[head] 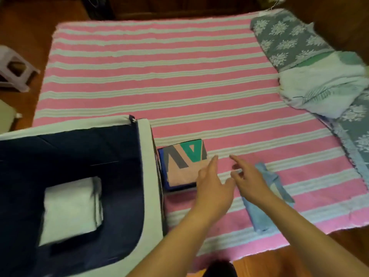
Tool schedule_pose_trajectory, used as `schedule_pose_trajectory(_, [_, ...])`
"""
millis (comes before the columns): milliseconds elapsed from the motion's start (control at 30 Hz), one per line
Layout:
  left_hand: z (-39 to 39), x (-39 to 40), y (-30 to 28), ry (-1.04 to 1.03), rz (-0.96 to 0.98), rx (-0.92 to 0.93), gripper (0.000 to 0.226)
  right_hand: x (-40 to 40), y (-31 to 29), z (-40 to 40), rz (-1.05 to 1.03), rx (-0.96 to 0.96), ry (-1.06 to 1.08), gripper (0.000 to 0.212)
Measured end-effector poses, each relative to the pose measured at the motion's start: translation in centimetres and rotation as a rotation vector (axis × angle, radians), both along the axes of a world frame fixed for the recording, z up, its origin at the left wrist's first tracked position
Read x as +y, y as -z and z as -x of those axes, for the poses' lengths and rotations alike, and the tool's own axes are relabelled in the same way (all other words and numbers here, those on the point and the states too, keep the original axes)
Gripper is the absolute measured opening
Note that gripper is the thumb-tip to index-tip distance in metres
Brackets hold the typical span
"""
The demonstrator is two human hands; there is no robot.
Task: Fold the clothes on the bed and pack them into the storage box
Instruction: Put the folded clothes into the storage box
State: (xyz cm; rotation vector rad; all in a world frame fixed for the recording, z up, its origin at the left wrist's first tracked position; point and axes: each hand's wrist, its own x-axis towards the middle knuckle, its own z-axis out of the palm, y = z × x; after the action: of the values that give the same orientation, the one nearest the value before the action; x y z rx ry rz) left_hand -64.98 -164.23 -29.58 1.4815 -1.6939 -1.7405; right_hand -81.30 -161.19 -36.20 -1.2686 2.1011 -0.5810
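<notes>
Pink-and-white striped bed (179,80) over a wooden floor, storage box (148,176) parked on its near left corner. Folded pink garment (180,170) with grey and green lettering lying flat on the bed, topping a small stack with something blue beneath, pressed right up against the box's white outer wall. Roughly square, slightly longer along the line running away from the camera; lettering upside down from here, print tops aimed back at the person. Left hand (211,182) over the stack's near right corner, fingers straight and loosely spread, holding nothing; contact with the cloth impossible to tell. Right hand (249,178) just beside it, index finger extended, others slackly bent, also empty. Under the right forearm, folded light blue garment (267,198), long and narrow, long axis slanting from far left to near right. Inside the dark-lined box, one folded white garment (69,208) already lying flat. Further out, rumpled pale clothes (319,92) at the right edge atop a grey floral cover (287,37), not yet folded; plastic stool (16,66) on the floor far left. Likely trouble: lifting the stack from one corner only, letting folds slide open or the lower piece drop; catching it on the box wall; dragging the blue garment askew with the forearm.
</notes>
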Motion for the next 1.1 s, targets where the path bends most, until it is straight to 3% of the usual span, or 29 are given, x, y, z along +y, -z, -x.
schedule_pose_trajectory(133, [2.3, 0.9, 9.6, -0.221, -0.171, -0.405, 0.076, -1.2, 6.6, 3.8, -0.201, 0.023, -0.294, 0.065])
schedule_pose_trajectory(200, [2.0, 0.4, 12.8, -0.327, -0.271, -0.461, 0.08, -4.0, 7.8, 4.8, -0.214, 0.095, -0.456, 0.069])
schedule_pose_trajectory(400, [3.5, -3.2, 18.3, -0.653, -0.308, -0.211, 0.078, -19.8, 12.0, 4.1, -0.102, 0.349, -0.975, 0.073])
schedule_pose_trajectory(533, [4.9, -4.5, 22.0, -0.843, -0.297, -0.103, 0.084, -25.7, 16.1, 2.2, -0.208, 0.331, -1.278, 0.072])
schedule_pose_trajectory(667, [5.3, -4.4, 22.7, -1.051, -0.302, -0.075, 0.083, -26.4, 17.8, 2.7, -0.097, 0.295, -1.371, 0.072])
schedule_pose_trajectory(833, [6.0, -3.6, 22.8, -1.075, -0.369, 0.063, 0.085, -25.1, 18.3, 3.8, -0.036, 0.232, -1.394, 0.066])
schedule_pose_trajectory(900, [6.3, -3.5, 22.5, -1.117, -0.367, 0.076, 0.077, -24.8, 18.2, 3.8, -0.076, 0.219, -1.347, 0.064])
schedule_pose_trajectory(1000, [7.2, -3.4, 21.8, -1.226, -0.368, 0.026, 0.056, -23.8, 17.5, 3.9, 0.073, 0.235, -1.353, 0.06])
schedule_pose_trajectory(1100, [8.0, -3.3, 21.5, -1.319, -0.417, 0.184, 0.045, -23.0, 17.1, 3.8, 0.131, 0.205, -1.308, 0.05])
